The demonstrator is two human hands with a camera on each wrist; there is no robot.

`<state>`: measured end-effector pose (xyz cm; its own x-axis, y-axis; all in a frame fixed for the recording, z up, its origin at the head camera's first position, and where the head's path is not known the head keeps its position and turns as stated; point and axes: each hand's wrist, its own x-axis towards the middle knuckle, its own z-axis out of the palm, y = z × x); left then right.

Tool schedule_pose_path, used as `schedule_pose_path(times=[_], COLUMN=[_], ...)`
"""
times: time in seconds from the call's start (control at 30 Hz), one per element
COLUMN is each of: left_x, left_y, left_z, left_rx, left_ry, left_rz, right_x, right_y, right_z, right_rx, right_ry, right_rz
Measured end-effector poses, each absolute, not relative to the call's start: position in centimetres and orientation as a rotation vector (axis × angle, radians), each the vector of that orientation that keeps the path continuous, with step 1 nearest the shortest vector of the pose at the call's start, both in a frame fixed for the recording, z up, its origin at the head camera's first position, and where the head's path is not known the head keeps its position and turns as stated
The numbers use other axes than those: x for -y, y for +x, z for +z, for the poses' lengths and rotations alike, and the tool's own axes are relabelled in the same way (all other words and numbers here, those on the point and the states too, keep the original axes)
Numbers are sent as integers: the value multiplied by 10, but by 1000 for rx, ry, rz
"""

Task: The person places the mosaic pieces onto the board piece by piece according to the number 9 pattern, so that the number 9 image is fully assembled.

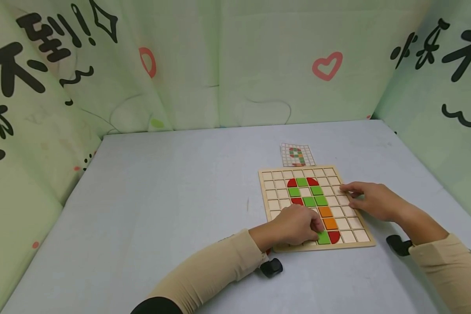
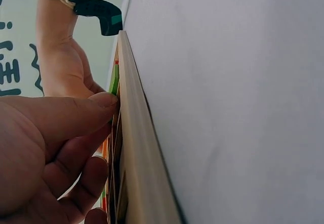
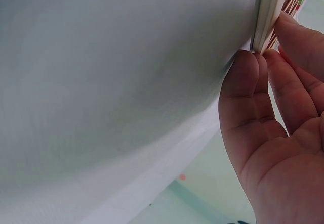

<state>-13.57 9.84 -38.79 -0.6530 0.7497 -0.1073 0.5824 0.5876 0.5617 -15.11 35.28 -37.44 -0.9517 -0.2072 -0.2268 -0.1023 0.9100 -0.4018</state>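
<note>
A wooden grid board (image 1: 370, 242) lies on the table, with green, red and orange tiles in several of its cells. My left hand (image 1: 297, 224) reaches over the board's near left part. Between its thumb and fingers it pinches a green square tile (image 1: 323, 238), left of a red rounded tile (image 1: 334, 237) in the bottom row. From the left wrist, the green tile (image 2: 114, 78) shows edge-on at the thumb tip. My right hand (image 1: 377, 201) grips the board's right edge, thumb on top and fingers along the side (image 3: 263, 19). The left hand covers some lower-left cells.
Touching the board's far edge is a small printed pattern card (image 1: 296, 153) with a coloured grid figure. A bit of red (image 1: 268, 251) peeks out beside the left cuff. Patterned green curtains (image 1: 235, 65) enclose the white table (image 1: 161, 196) at the back and sides.
</note>
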Motion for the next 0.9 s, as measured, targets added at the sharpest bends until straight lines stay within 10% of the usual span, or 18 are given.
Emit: schedule_pose_path(times=[0.9], left_x=[-100], left_y=[-138], left_z=[-391], left_rx=[-2485], left_ry=[1056], left_rz=[716], right_x=[-352], right_y=[-151], right_z=[-374], right_rx=[-2806], right_ry=[-241], right_rz=[-562])
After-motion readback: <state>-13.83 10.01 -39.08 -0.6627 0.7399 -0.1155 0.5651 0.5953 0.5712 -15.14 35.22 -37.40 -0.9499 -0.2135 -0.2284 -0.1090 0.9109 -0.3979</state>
